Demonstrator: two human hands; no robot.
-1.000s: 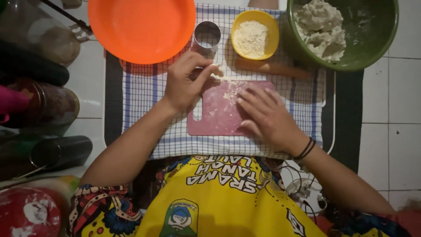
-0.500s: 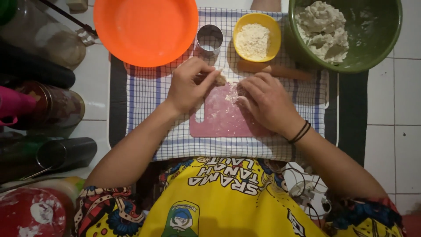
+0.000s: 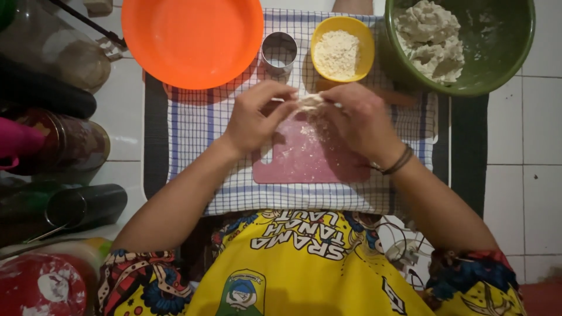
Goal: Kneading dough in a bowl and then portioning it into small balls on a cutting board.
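Head view: we look straight down on both hands meeting over a pink cutting board (image 3: 310, 158)
Left hand (image 3: 257, 120): fingers curled in, pinching the small lump of dough (image 3: 309, 103) from its 9 o'clock side; we judge it a light grasp, not a clench
Right hand (image 3: 360, 123): cupped over the same lump from 3 o'clock, fingertips touching it; a dark band sits on the wrist
Dough lump: held between the two hands just above the board's 12 o'clock edge; pale and floury
Doing it well: we would keep the pressure even from both sides and work over the floured board, so crumbs fall there; pressing hard could tear the piece
Flour: yellow bowl (image 3: 342, 50) at 12 o'clock of the hands, near enough for dusting
Cutter: metal ring (image 3: 278, 52) just beside the yellow bowl, at 11 o'clock
Bulk dough: green bowl (image 3: 468, 44) at 2 o'clock
Orange plate (image 3: 193, 38): at 10 o'clock
Surface: blue-checked cloth (image 3: 193, 129) on a dark mat over white floor tiles (image 3: 524, 146)
Room: dark jars and bottles crowd the 9 o'clock side
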